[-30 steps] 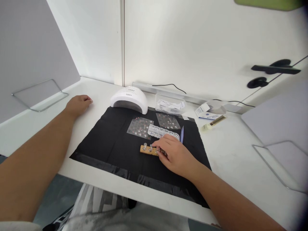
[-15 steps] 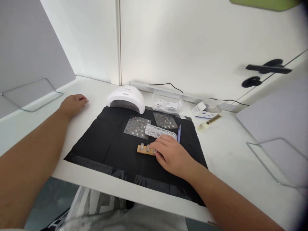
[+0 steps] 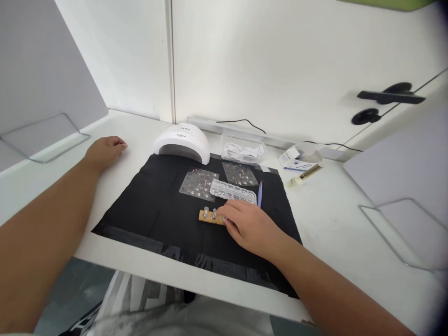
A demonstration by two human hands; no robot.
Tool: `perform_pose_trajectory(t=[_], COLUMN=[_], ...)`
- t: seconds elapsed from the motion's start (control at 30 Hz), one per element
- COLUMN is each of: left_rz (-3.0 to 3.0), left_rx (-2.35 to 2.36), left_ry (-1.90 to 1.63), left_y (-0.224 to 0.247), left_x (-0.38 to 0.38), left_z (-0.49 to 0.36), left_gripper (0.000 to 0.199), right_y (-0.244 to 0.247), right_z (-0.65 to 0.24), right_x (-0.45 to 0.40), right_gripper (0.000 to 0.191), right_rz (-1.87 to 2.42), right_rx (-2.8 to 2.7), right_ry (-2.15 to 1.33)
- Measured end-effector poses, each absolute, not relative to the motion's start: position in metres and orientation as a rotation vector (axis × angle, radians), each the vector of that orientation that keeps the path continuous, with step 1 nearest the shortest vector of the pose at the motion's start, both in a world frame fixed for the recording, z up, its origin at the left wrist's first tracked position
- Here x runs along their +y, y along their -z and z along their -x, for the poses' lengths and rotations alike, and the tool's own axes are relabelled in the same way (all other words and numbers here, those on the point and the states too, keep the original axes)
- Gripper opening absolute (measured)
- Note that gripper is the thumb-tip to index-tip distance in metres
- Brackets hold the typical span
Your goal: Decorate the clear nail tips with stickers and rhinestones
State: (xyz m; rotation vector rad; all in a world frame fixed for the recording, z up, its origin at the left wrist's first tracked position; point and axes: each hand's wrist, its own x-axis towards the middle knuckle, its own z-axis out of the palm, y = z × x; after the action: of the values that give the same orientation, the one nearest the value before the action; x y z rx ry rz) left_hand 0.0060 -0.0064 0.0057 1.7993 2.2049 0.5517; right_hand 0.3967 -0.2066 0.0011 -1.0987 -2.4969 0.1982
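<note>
Reaching over the black cloth (image 3: 147,205), the right hand (image 3: 254,228) has its fingers (image 3: 231,212) at the wooden strip (image 3: 202,216). The strip lies on the cloth to the left of the fingertips; its left end shows beyond them, with clear upright pieces (image 3: 206,211) standing on it, while its right end is hidden under the hand. Thumb and forefinger are drawn close together over the strip, near a small shiny spot; whether they pinch something there, I cannot tell.

Just beyond the knuckles is a clear compartmented case (image 3: 233,190), with blue tweezers (image 3: 260,193) beside its right end and two speckled clear sheets (image 3: 199,183) behind and to its left. The left hand (image 3: 104,153) rests on the bench (image 3: 129,128), left of the cloth, fingers curled loosely; its palm is hidden. A white domed lamp (image 3: 185,136) stands at the cloth's far edge, near a clear tray (image 3: 241,161) of papers.
</note>
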Motion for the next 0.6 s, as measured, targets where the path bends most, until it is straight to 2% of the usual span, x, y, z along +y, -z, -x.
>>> perform_pose_trajectory(t=[0.6], left_rz=[-1.831], left_rx=[2.196], left_ry=[-0.56], left_y=[-0.0036], left_x=[-0.0044], left_z=[-0.0043], left_gripper=[0.031], right_y=[-0.001], right_z=[-0.3945], right_x=[-0.2073], right_gripper=[0.023], right_rz=[1.086], right_rx=[-2.57], right_ry=[-0.104])
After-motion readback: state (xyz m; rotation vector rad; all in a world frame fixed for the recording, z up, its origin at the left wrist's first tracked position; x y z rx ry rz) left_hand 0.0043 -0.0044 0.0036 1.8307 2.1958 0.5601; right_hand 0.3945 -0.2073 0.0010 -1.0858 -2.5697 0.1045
